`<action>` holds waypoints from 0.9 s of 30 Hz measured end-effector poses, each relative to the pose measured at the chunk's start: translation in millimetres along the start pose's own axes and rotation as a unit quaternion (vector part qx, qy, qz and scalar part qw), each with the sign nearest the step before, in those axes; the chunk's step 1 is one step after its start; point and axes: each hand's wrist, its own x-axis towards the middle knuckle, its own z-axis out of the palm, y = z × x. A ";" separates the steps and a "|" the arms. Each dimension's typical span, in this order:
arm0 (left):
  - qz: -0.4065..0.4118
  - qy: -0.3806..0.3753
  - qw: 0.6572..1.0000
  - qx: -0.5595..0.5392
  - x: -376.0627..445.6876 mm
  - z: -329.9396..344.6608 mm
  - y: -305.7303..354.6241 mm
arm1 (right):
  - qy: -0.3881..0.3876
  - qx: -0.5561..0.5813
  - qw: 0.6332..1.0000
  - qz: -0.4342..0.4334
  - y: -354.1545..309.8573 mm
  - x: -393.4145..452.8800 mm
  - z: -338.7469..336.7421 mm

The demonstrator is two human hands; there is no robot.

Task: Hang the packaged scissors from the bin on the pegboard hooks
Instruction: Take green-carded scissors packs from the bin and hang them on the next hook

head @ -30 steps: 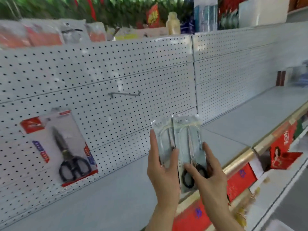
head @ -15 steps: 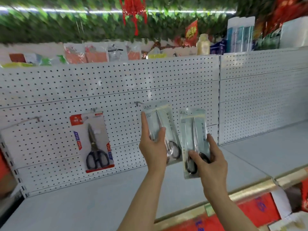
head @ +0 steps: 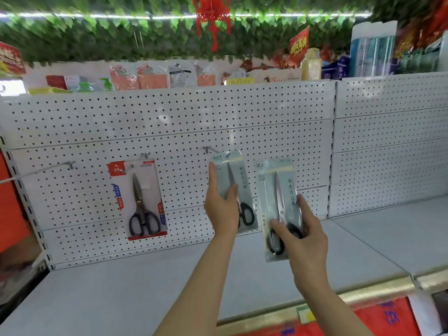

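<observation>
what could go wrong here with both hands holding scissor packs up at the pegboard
The left hand holds its pack with the top hole right at the hook; a slight miss could bend the card or drop it. The right hand pinches the second pack only low down, so it might tip.

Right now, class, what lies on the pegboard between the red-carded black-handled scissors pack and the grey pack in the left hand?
In the head view, only bare white pegboard separates the red-carded scissors pack from the left hand's grey pack.
</observation>
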 end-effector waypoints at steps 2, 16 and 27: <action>-0.005 0.000 1.000 -0.001 6.6 3.3 -7.3 | -0.004 0.000 1.000 0.000 1.6 0.2 2.8; 0.109 -0.020 0.993 0.031 38.5 -24.0 13.6 | -0.052 -0.025 0.998 -0.022 9.7 23.5 71.8; 0.104 -0.091 0.973 0.185 73.9 -18.2 -1.3 | -0.044 -0.052 0.998 -0.010 43.4 44.6 103.2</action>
